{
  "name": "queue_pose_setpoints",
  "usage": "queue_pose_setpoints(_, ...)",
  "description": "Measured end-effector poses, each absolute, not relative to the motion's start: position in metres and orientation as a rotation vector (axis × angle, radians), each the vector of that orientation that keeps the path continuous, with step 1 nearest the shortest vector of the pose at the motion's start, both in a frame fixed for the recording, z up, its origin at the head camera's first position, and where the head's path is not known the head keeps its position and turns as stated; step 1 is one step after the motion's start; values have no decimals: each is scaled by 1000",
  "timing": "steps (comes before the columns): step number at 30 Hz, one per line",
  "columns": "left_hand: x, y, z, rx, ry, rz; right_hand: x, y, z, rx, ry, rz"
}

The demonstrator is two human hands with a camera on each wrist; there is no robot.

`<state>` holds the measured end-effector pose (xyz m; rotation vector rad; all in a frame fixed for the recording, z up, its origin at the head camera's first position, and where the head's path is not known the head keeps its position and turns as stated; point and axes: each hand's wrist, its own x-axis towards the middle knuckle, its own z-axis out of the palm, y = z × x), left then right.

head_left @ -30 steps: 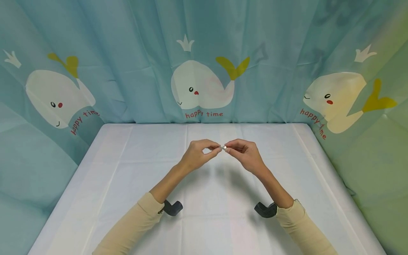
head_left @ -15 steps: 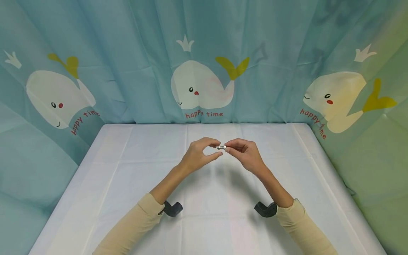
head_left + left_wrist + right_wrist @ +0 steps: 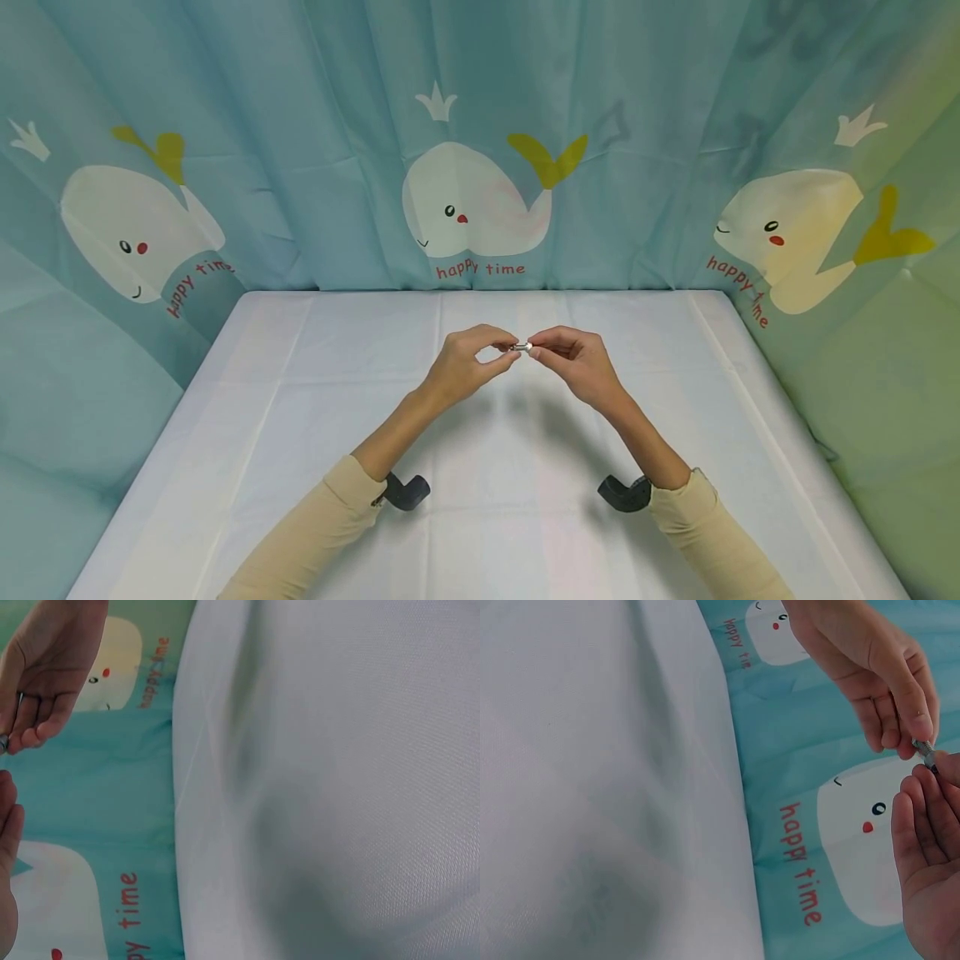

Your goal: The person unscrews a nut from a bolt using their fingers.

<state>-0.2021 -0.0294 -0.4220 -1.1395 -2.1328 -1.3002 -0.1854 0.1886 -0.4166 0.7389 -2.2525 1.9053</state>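
Note:
A small silver bolt (image 3: pixel 522 347) is held level above the table between both hands. My left hand (image 3: pixel 463 364) pinches its left end, where a nut sits, between thumb and fingertips. The bolt's head, at the right end, is gripped by the thumb and fingers of my right hand (image 3: pixel 579 364). In the right wrist view a short stretch of the bolt (image 3: pixel 927 755) shows between the two sets of fingertips. The left wrist view catches only a bit of metal at its left edge.
A white cloth covers the table (image 3: pixel 510 533). Blue-green curtains (image 3: pixel 337 208) printed with whales hang along the back and both sides. Each wrist carries a black curved mount, such as the left mount (image 3: pixel 408 492), close over the cloth.
Half a second ago my left thumb and fingers were spread apart, baring the nut on the bolt; now they pinch that end again. My right hand has kept its hold and place.

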Motion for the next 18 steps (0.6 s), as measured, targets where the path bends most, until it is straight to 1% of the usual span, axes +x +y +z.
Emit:
queue_pose_setpoints(9,-202,-30,-420,-1133,-2154,-1358,-186,188,-418,747,-2249,1917)
queue_pose_setpoints(18,-203,-30,-422,-1111,-2151,-1322,-187,189,-418,717,-2266,1908)
